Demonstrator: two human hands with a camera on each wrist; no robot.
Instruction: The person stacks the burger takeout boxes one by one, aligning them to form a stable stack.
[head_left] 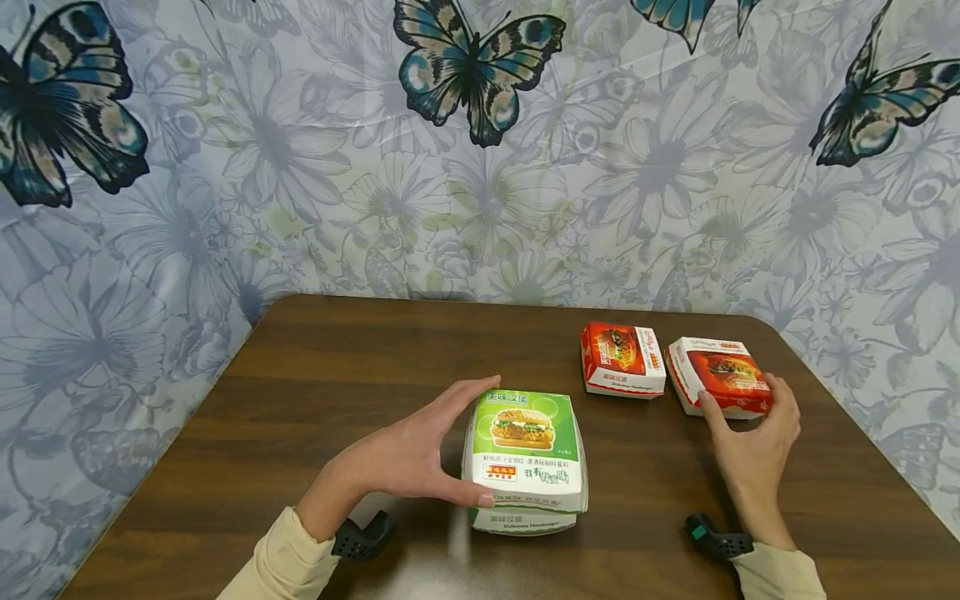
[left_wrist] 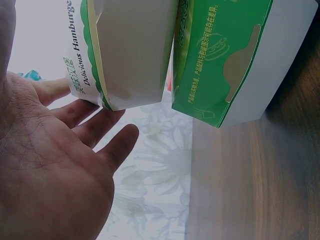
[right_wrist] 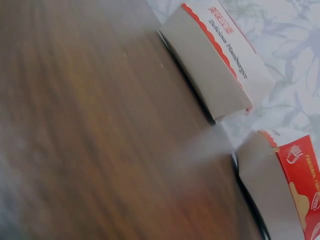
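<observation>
My left hand [head_left: 408, 454] spans the upper of two stacked green-and-white hamburger boxes, thumb at its front edge and fingers at the far left corner. The upper green box [head_left: 525, 450] has a burger picture on its lid. Below it the lower green box [head_left: 525, 522] shows a white front in the head view and a green side in the left wrist view. With thumb on the left and fingers on the right, my right hand [head_left: 757, 442] grips the near end of a red-and-white hamburger box [head_left: 723, 375]. That hand is outside the right wrist view.
Another red-and-white hamburger box [head_left: 622, 358] sits just left of the gripped red one, a narrow gap between them. All stand on a dark wooden table [head_left: 337, 358]. Behind its far edge hangs a butterfly-and-flower patterned cloth [head_left: 300, 167].
</observation>
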